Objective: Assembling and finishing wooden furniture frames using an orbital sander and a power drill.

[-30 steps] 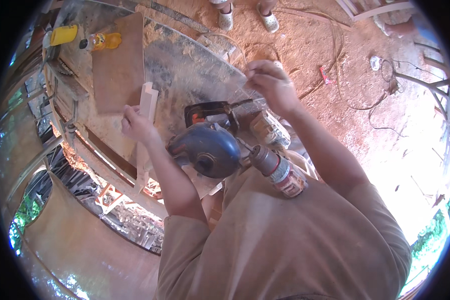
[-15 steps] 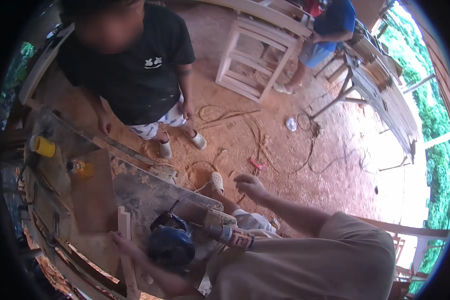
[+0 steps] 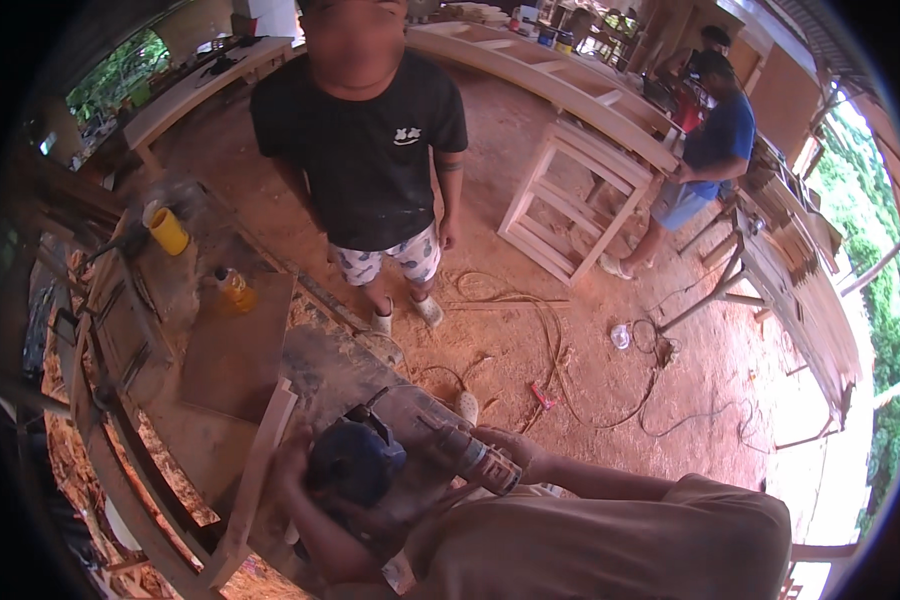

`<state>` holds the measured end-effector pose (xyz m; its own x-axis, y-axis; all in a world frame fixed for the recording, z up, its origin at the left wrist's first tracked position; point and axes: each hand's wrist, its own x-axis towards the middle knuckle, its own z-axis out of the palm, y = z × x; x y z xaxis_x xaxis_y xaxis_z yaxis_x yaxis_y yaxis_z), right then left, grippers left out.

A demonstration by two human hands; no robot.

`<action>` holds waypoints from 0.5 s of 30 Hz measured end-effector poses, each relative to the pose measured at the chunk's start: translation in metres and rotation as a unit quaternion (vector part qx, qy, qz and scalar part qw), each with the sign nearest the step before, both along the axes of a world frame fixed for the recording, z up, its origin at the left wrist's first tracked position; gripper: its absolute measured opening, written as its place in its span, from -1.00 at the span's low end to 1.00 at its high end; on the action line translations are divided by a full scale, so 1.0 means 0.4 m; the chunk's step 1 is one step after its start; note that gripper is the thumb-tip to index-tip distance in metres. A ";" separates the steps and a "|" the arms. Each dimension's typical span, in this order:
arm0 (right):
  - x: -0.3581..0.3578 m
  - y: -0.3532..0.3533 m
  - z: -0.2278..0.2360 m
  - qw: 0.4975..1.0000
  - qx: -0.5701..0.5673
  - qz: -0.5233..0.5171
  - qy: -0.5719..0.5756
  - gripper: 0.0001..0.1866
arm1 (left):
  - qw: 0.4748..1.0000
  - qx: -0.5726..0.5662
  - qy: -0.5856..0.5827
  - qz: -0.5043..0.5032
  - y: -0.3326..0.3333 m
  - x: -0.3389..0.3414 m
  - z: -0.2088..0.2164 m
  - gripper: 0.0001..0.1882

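Note:
On the workbench (image 3: 330,350), a long pale piece of wood (image 3: 255,475) with a shaped upper end lies at a slant. My left hand (image 3: 292,458) is closed at its right edge, somewhat blurred. Right beside that hand is a power tool with a blue rounded housing (image 3: 355,462) and a cylindrical, labelled body (image 3: 485,465). My right hand (image 3: 515,449) lies against the far side of this cylinder, its fingers bent around it and partly hidden. The tool's lower parts and the blade, if any, cannot be seen.
A person in a black shirt (image 3: 365,150) stands across the bench. On the bench are a brown board (image 3: 240,350), a yellow cup (image 3: 168,232) and a bottle of yellow liquid (image 3: 235,290). Cords (image 3: 550,340) trail over the floor. Another person (image 3: 715,130) works by a wooden frame (image 3: 575,205).
My right hand has come back from over the floor onto the power tool. The wood now slants more, with my left hand farther up it. My view has tilted upward.

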<state>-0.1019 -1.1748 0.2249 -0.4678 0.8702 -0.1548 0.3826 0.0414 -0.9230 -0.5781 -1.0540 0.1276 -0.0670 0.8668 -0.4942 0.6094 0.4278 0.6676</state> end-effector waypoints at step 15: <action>-0.093 0.073 -0.038 0.995 0.021 0.087 0.042 -0.20 | 0.978 -0.206 -0.017 0.016 0.055 0.140 0.232 -0.56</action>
